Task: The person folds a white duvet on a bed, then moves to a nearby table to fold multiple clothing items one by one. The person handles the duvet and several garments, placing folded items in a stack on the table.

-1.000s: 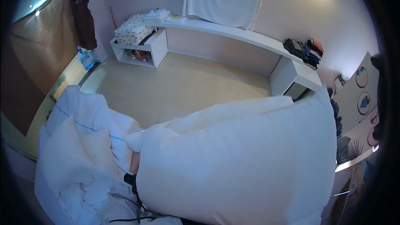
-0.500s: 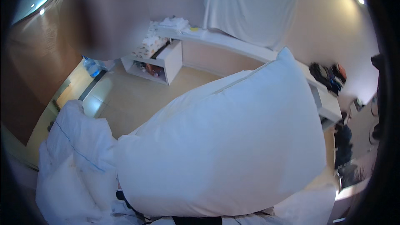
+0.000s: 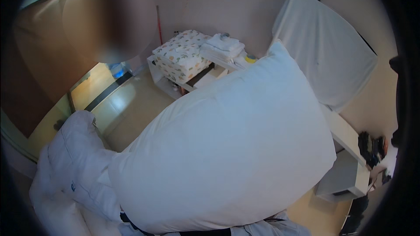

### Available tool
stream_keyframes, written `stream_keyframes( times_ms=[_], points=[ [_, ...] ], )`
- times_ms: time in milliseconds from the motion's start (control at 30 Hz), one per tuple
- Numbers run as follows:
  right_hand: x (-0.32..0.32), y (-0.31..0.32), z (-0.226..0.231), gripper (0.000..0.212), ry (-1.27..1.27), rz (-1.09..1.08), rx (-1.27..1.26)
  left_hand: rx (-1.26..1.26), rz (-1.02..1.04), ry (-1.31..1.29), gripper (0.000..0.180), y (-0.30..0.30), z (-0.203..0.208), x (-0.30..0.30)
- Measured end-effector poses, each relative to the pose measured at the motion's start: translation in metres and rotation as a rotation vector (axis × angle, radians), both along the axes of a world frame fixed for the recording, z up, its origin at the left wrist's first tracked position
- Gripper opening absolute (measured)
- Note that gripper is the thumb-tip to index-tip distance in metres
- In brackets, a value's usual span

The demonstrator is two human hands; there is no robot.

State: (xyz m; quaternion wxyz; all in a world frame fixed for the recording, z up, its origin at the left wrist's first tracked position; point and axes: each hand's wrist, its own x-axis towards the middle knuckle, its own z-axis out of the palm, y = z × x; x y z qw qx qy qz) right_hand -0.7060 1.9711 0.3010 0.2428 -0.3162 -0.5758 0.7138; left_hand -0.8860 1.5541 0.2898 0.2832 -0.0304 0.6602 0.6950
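Note:
A large, plump white pillow (image 3: pixel 223 140) fills the middle of the head view, tilted with one corner pointing up. Its lower edge lies close against my body. Only a sliver of my left hand (image 3: pixel 122 209) shows beside a dark cuff at the pillow's lower left edge; its fingers are hidden. Behind the pillow's lower right my right hand is out of sight, with grey cloth showing there. A bulky white quilt (image 3: pixel 72 166) with a thin line of stitching lies to the left of the pillow.
A low white shelf unit (image 3: pixel 164 83) at the back carries a patterned box (image 3: pixel 181 57) and folded white cloths (image 3: pixel 222 46). White cloth (image 3: pixel 326 48) covers a panel on the wall. Dark items (image 3: pixel 371 147) sit on the right counter. A brown curtain (image 3: pixel 48 65) hangs at left.
My view has turned to the right, so the shelf unit and covered panel appear differently placed. The pillow stays in front of me, its upper corner shifted slightly left.

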Motion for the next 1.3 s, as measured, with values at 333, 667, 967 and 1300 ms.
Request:
stream_keyframes(
  times_ms=[333,667,967,1300],
  points=[
    [-0.249,0.105,0.032,0.026,-0.008,-0.063,-0.031,-0.023,-0.065,0.144,0.046,0.21,0.026,-0.342],
    [-0.484,0.229,0.011,0.026,0.044,-0.05,-0.066,-0.157,0.043,0.105,0.048,0.275,-0.025,-0.552],
    [-0.709,0.297,0.064,0.026,0.128,0.085,0.012,-0.247,0.257,-0.07,0.05,0.203,-0.051,-0.652],
    [-0.835,0.322,0.091,0.025,0.183,-0.059,-0.03,-0.326,0.3,-0.263,0.052,0.12,-0.084,-0.793]
  ],
)
